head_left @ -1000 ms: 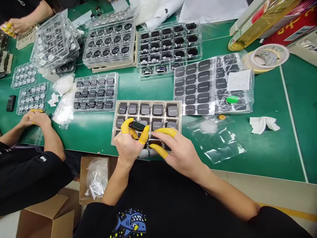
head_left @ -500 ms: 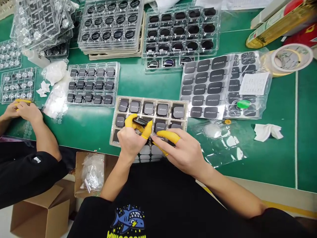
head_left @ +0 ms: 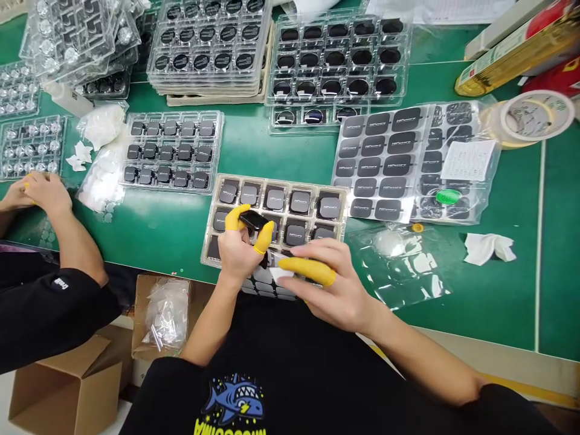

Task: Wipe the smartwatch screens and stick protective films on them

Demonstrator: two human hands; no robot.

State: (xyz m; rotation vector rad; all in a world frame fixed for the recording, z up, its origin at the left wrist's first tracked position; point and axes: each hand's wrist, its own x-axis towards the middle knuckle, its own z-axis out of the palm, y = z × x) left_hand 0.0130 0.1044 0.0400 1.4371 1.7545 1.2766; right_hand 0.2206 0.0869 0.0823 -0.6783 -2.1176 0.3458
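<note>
Between the yellow-cotted thumb and forefinger of my left hand (head_left: 241, 251) is a small glossy black piece with rounded corners, like a watch case (head_left: 254, 220). It is held tilted above a plastic tray (head_left: 209, 241) whose pockets hold dark rounded-square pieces with printed labels. To the right, the fingers of my right hand (head_left: 333, 281) pinch a small thin white piece (head_left: 281, 273), apart from the black piece. A yellow finger cot covers the right forefinger. Below the tray's near edge, a sheet of grey rounded-square stickers (head_left: 267, 290) shows in part, with my hands hiding some of it.
Another filled tray (head_left: 219, 151) lies to the left, with stacked trays (head_left: 208, 81) and a tray of black discs (head_left: 403, 90) behind. Label sheets (head_left: 338, 175), tape rolls (head_left: 534, 115) and a crumpled tissue (head_left: 489, 249) lie right. At left are a co-worker's hands (head_left: 45, 190).
The left hand has turned the black piece so more of its glossy face shows. My right hand has drawn down slightly, and a thin white piece now shows between its fingers.
</note>
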